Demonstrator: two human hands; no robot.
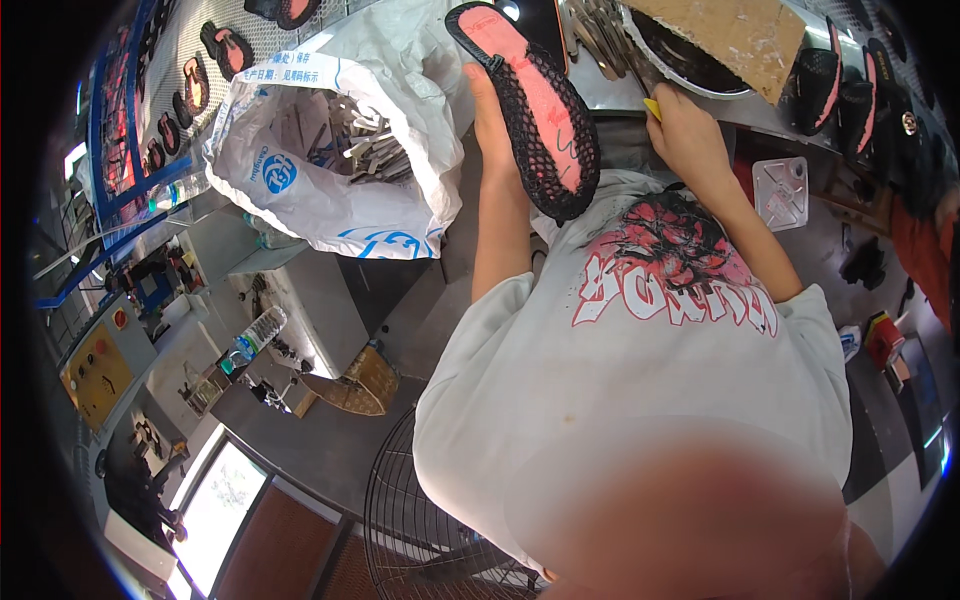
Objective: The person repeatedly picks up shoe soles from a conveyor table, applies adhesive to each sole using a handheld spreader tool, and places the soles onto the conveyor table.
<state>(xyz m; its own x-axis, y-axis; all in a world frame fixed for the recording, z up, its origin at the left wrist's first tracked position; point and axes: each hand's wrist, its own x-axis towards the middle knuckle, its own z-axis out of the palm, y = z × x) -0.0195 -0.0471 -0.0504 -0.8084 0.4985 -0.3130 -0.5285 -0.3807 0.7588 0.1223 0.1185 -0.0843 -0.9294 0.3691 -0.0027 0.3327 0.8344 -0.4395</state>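
My left hand (488,105) grips a black open-mesh shoe (545,130) with a pink insole by its side, near the top of the view. The shoe is tilted so the inside of its sole shows, with dark marks on the pink. My right hand (690,135) is closed around a slim tool (652,108) with a yellow part. The rest of that tool is hidden in my fingers or too thin to make out. Just beyond the right hand is a round pan (690,90) with a dark inside, partly covered by a brown board (730,40).
At the left stands an open white sack (320,225) holding many thin strips (375,150). More metal strips (600,40) lie beside the pan. Black and pink shoes (228,50) rest on a mesh belt at far left, others (820,85) at right. A wire-cage fan (400,500) stands below.
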